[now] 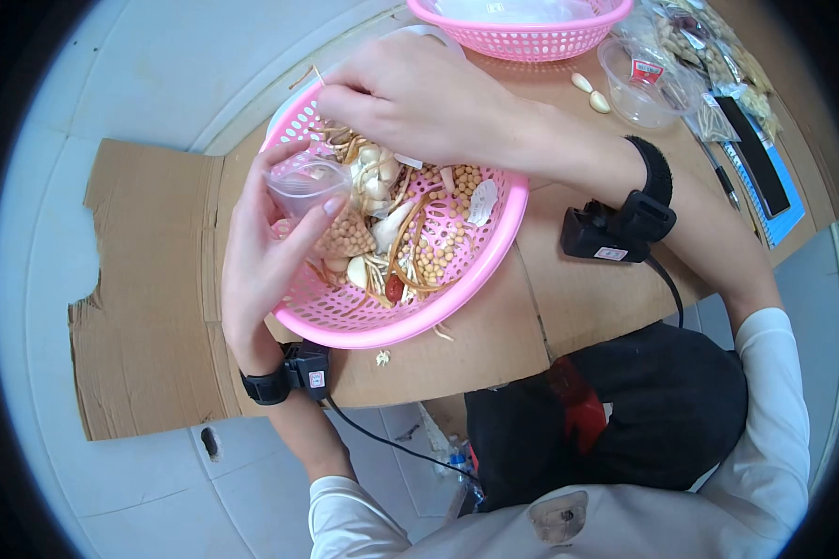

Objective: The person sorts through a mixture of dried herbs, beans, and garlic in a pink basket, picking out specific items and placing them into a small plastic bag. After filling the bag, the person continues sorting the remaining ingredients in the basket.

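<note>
My left hand (270,233) is closed round the open mouth of a clear plastic bag (303,186). Soybeans (350,235) show through its lower part. Over the far side of a pink basket (480,279), my right hand (391,93) is in a pinch. A thin pale root strand (316,73) sticks out from its fingers. In the basket lie loose soybeans (433,265), garlic-like white cloves (375,172), thin dried roots (378,275), a red date (394,287) and a white oval label (482,202).
Cardboard (475,340) covers the work surface. Farther back stand another pink basket (531,39) and a clear tub (645,84), with two loose white cloves (589,93) nearby. Bagged dried goods (718,56), a blue notebook (781,205) and a pen (725,182) lie at right. Wrist devices trail cables.
</note>
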### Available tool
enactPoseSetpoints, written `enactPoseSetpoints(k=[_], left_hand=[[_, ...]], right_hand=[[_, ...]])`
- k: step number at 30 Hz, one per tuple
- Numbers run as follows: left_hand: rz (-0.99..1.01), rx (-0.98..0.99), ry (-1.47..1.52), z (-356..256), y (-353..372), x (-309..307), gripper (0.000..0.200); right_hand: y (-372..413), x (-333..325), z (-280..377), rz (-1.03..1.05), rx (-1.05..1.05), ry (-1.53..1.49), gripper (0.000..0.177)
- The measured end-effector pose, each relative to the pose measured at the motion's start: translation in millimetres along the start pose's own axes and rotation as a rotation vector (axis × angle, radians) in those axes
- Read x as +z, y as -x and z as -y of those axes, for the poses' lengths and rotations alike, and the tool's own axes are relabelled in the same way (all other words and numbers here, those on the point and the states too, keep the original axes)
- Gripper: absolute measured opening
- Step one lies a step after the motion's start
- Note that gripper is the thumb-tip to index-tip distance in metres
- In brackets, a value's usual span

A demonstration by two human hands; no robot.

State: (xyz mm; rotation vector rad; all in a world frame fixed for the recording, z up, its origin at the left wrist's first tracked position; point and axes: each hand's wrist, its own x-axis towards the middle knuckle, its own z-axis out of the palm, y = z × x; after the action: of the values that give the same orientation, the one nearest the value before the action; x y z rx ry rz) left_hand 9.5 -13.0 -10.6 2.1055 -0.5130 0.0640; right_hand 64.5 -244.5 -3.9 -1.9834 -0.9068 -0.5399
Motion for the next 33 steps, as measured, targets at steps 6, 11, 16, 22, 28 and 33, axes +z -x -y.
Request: enactPoseSetpoints(k=[6, 11, 16, 22, 28, 33], left_hand=[[-0.008, -0.031, -0.027, -3, 0, -1, 0.059], [-0.015, -0.023, -0.021, -2, 0, 0, 0.059], [-0.012, -0.036, -0.003, -4, 1, 0, 0.06], [-0.015, -0.042, -0.04, -4, 0, -2, 0.059], [-0.048, -0.026, -0.009, -3, 0, 0, 0.06], [-0.011, -0.036, -0.014, -2, 0, -1, 0.061]], right_hand=[[10, 5, 8, 0.712, 0.261, 0.18, 0.038], [12, -3, 13, 1.004, 0.273, 0.077, 0.025], [8, -5, 16, 1.225, 0.256, 0.066, 0.013], [3, -8, 19, 1.238, 0.184, 0.053, 0.012], [4, -6, 17, 1.244, 0.176, 0.072, 0.016], [3, -9, 20, 1.317, 0.273, 0.046, 0.016]])
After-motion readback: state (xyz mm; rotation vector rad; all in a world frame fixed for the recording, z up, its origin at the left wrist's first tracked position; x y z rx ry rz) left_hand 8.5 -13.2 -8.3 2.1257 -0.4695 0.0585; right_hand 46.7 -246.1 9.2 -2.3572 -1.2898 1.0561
